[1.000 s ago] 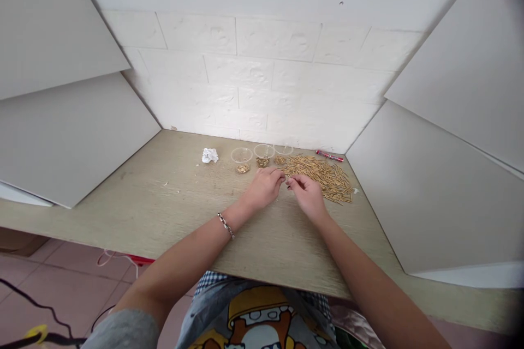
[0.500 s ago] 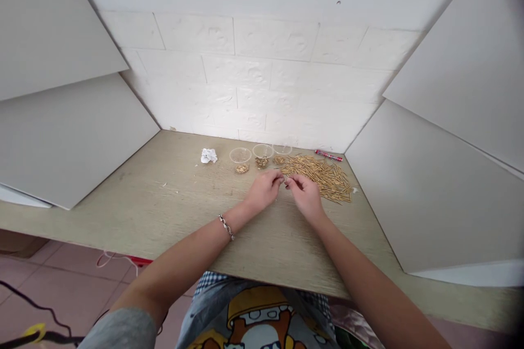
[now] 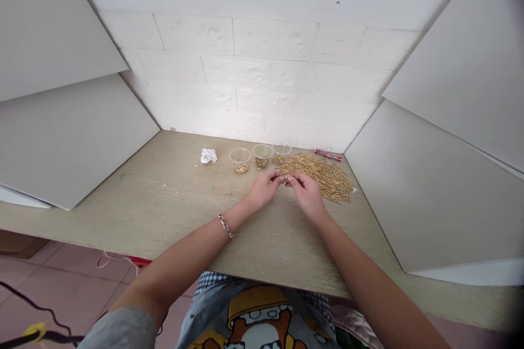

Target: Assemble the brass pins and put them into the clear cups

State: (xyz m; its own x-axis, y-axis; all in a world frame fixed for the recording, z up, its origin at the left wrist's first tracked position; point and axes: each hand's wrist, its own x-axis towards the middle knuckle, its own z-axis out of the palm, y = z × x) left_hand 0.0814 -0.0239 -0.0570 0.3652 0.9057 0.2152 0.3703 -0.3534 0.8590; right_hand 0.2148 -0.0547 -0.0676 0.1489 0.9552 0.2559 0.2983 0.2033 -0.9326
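My left hand (image 3: 264, 186) and my right hand (image 3: 305, 192) meet fingertip to fingertip above the table, at the left front edge of a pile of thin gold-coloured pins (image 3: 321, 174). Each hand pinches with thumb and forefinger. Whatever lies between the fingertips is too small to make out. Behind the hands stand three clear round cups; gold pieces sit in the left cup (image 3: 240, 156), the middle cup (image 3: 262, 151) and the right cup (image 3: 282, 148). A silver chain bracelet (image 3: 225, 226) circles my left wrist.
White crumpled tissue (image 3: 208, 156) lies left of the cups. A red patterned tube (image 3: 328, 155) rests behind the pile, near the wall (image 3: 245, 76). Grey panels flank the table, left panel (image 3: 73, 136) and right panel (image 3: 454, 191). White scraps dot the tabletop (image 3: 143, 207).
My fingertips have come slightly closer together, and my right hand has turned a little. The pile and cups look the same.
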